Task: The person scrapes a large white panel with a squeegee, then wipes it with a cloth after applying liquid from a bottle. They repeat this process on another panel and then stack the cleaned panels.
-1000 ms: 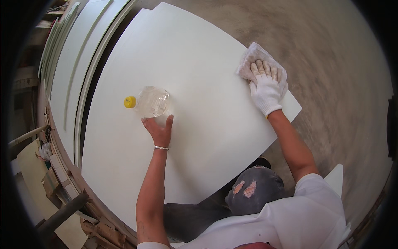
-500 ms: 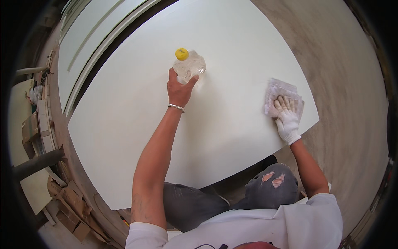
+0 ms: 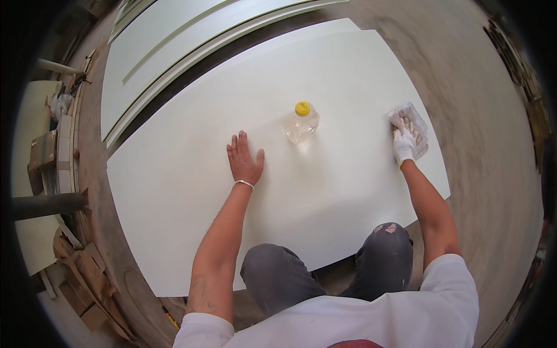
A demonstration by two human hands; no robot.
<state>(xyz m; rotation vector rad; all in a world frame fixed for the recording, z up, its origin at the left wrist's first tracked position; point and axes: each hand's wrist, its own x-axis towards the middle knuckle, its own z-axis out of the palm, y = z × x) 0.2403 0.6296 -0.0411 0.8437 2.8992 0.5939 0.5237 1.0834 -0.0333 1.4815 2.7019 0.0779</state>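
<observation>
A large white panel [image 3: 191,232] lies flat in front of me. My left hand [image 3: 245,162], bare with a silver bracelet at the wrist, rests on it with fingers stretched out. To the right of that hand, apart from it, a clear plastic bottle [image 3: 304,125] with a yellow cap stands on the panel, holding clear liquid. Near the panel's right edge my right hand [image 3: 405,141], in a white knit glove, lies with its fingers on a folded whitish cloth [image 3: 419,116], pressing it against the surface. The glove hides part of the cloth.
Another white panel with a long groove [image 3: 168,49] lies beyond a dark gap at the far left. Cardboard pieces [image 3: 87,275] and a brown box [image 3: 44,149] are at the left. A dark pipe [image 3: 49,205] juts in there. Bare floor [image 3: 481,145] runs along the right.
My left hand has let go of the bottle and now lies flat on the panel, left of it. My right hand has moved the cloth along the right edge. The view has shifted.
</observation>
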